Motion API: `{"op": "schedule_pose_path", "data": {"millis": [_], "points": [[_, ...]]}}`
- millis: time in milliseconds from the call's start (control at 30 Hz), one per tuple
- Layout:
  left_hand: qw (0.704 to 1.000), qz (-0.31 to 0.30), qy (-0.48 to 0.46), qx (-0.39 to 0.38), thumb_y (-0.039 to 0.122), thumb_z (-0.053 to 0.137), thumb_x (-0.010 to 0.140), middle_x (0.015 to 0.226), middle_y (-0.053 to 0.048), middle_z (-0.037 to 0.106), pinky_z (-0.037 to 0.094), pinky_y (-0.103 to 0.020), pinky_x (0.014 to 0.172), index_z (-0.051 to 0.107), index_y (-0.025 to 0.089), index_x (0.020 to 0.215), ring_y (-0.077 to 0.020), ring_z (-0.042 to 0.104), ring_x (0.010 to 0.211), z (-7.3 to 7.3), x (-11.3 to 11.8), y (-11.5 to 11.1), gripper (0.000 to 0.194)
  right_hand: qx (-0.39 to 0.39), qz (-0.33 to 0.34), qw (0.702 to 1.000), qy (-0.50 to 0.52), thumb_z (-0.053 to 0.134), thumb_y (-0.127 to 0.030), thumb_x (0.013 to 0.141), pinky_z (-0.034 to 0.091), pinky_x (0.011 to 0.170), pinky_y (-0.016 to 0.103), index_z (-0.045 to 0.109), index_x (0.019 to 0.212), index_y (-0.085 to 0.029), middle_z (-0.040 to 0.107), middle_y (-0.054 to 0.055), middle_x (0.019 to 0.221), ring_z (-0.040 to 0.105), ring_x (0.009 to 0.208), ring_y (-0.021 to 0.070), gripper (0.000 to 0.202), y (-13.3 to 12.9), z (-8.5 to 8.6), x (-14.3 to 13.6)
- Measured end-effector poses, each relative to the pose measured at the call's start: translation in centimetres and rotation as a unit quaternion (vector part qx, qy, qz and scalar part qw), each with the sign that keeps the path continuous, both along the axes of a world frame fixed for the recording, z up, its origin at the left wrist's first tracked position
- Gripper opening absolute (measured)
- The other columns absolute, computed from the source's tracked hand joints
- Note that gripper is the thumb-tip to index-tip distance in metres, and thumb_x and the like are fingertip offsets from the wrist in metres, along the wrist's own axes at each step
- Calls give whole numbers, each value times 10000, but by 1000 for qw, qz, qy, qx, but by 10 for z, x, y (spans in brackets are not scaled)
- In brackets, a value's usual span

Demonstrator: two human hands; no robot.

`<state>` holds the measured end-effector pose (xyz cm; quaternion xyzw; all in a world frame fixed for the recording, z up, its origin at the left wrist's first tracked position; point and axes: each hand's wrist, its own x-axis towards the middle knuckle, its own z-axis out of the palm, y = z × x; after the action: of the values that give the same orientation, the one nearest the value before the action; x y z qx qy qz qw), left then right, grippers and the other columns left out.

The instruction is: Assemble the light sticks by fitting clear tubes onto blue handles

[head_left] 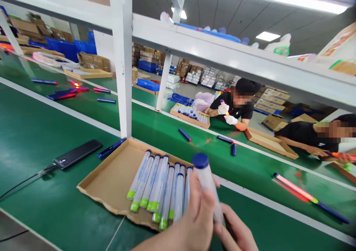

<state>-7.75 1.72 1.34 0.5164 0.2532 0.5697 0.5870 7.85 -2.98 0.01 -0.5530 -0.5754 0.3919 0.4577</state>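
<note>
A clear plastic tube (207, 178) with a dark blue cap is held tilted in front of me. My left hand (194, 206) is closed round its upper part, below the cap. Lower down, my right hand (236, 230) grips the same tube with its fingers; the tube's bottom end is hidden. Beside my left hand is a shallow cardboard tray (108, 184) holding several similar clear tubes (155, 184) with blue caps, blue print and green ends. My left hand covers part of the row.
On the green bench lie a black power bank (78, 154) with a cable and a dark blue stick (111, 149). Behind runs a green belt carrying blue-handled light sticks (294, 188). Across it, a person (233, 108) works beside another tray (190, 115). A white post (125, 62) rises behind my tray.
</note>
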Motion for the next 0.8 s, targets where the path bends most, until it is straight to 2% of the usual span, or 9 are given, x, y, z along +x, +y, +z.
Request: {"op": "schedule_pose_path", "data": {"millis": [100,167,267,300,367,500,667,733,800], "points": [[992,118,49,-23,536,828,852,1278,-158,633,474,-402,1052,622,240,1266,-326,597,1192,18,-59,52,549,-5,-32,984,-175,538,-611,1056,564,926,424,679,1294,-256,733,50,987,697,948,282,450,79,1,11],[967,181,178,-29,474,865,792,1092,-117,692,471,-410,994,669,257,1117,-348,615,1096,8,-105,84,437,-41,-95,967,-233,561,-515,1086,578,895,415,661,1269,-201,720,38,967,705,891,242,377,142,0,36],[838,253,480,-49,417,632,913,1026,-133,683,472,-419,872,550,251,918,-392,625,1090,-31,-167,113,185,-117,-170,924,-323,676,-421,1066,613,883,441,679,1241,-170,725,69,1139,723,954,231,306,218,-9,76],[789,220,567,-81,402,556,943,999,-139,679,470,-419,832,492,254,882,-394,644,1059,-45,-183,118,173,-133,-180,910,-350,700,-401,1056,619,901,454,680,1259,-172,716,82,1210,723,1008,243,307,237,-15,83],[738,131,651,-122,380,407,1010,1039,-140,685,468,-410,800,419,262,898,-368,675,1070,-68,-204,124,164,-145,-180,888,-398,717,-371,1049,615,957,487,672,1311,-182,686,103,1323,707,1116,272,326,268,-27,84],[721,55,678,-131,339,228,1070,1137,-131,689,485,-413,836,419,249,1037,-313,687,1153,-86,-211,127,214,-120,-100,868,-471,708,-354,1055,588,1029,529,651,1376,-207,639,115,1434,670,1225,300,358,328,-51,55],[600,64,796,-52,157,143,1013,1188,-188,648,506,-485,817,557,205,1003,-362,704,1046,-94,-205,128,417,-149,21,840,-521,713,-359,1053,607,997,513,651,1373,-202,649,112,1416,688,1190,292,362,399,-55,35],[602,70,793,-55,197,153,1028,1168,-192,653,513,-496,801,563,202,1026,-375,706,1045,-96,-204,129,410,-183,59,827,-528,713,-359,1055,631,946,476,670,1333,-194,683,103,1350,713,1120,268,326,413,-51,36],[644,85,753,-104,357,149,1074,1067,-161,679,512,-475,767,520,219,1029,-374,713,1044,-96,-204,131,399,-207,90,816,-532,717,-355,1054,646,898,447,676,1313,-186,702,95,1298,728,1060,250,313,416,-46,38]]}}
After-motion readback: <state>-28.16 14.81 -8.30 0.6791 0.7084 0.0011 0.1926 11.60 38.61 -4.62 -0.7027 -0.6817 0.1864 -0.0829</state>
